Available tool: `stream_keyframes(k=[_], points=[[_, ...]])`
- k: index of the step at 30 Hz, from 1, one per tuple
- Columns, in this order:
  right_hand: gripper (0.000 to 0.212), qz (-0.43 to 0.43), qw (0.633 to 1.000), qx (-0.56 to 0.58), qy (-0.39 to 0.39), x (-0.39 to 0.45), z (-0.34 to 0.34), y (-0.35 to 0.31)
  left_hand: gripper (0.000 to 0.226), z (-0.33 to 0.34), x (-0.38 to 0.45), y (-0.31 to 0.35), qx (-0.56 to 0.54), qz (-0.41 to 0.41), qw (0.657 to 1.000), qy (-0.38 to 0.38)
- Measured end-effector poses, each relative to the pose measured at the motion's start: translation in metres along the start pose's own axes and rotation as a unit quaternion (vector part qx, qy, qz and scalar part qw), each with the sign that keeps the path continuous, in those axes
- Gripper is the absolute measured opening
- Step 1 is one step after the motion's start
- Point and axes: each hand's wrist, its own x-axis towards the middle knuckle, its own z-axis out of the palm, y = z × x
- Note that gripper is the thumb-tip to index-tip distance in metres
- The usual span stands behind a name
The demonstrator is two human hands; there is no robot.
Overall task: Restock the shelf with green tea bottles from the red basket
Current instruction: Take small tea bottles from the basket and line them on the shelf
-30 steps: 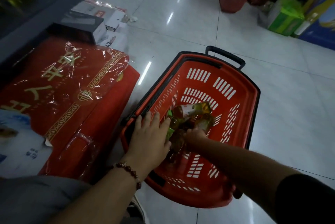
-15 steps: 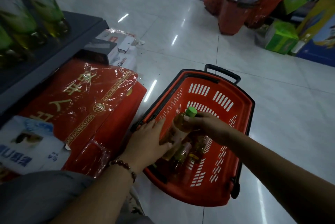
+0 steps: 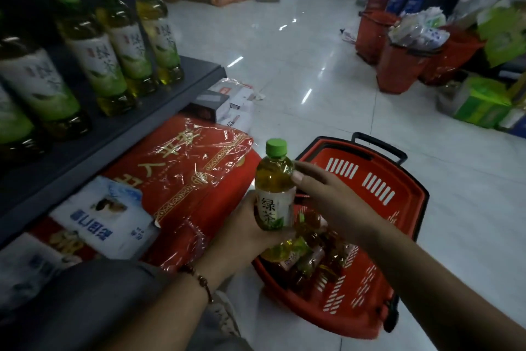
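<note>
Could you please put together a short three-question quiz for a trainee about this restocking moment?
1. True or false: the green tea bottle is held upright above the red basket.
2. Which hand wraps the bottle's label?
A. left hand
B. right hand
C. neither
3. Fill in: the bottles already on the shelf have ____ caps.

Key
1. True. It stands upright, cap up, over the basket's near left edge.
2. A. The left hand grips the label; the right hand's fingers touch the bottle's shoulder.
3. Green, like the held bottle's cap. More bottles lie in the basket.
</note>
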Motion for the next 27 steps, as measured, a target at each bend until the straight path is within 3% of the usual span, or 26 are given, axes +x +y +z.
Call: stream_keyframes(k=[2,5,8,10,12,17,22,27], points=[[0.054,-0.016,0.999,0.005,-0.042,-0.007,0.016,0.010,0.074,-0.009,-0.004,0.000,-0.047,0.005,0.999,0.019],[0.095,-0.048,0.992,-0.047,-0.103,-0.013,0.048,0.038,0.058,-0.024,-0.017,0.000,-0.110,0.001,0.992,0.066],[0.114,-0.109,0.979,-0.172,-0.032,-0.006,0.087,0.056,0.055,-0.040,-0.036,0.004,-0.140,-0.012,0.983,0.115],[0.110,-0.152,0.966,-0.209,0.030,0.000,0.108,0.054,0.057,-0.051,-0.050,0.008,-0.140,-0.006,0.980,0.143],[0.101,-0.171,0.967,-0.186,0.032,0.006,0.123,0.047,0.049,-0.064,-0.066,0.014,-0.137,0.002,0.976,0.169],[0.085,-0.187,0.975,-0.106,-0.056,0.017,0.160,0.024,0.042,-0.106,-0.111,0.012,-0.115,0.009,0.971,0.207],[0.067,-0.229,0.955,-0.045,-0.183,0.003,0.212,-0.010,0.041,-0.145,-0.163,0.011,-0.090,0.018,0.953,0.290],[0.072,-0.247,0.938,-0.033,-0.242,-0.009,0.273,-0.025,0.065,-0.179,-0.221,0.006,-0.101,0.009,0.922,0.374]])
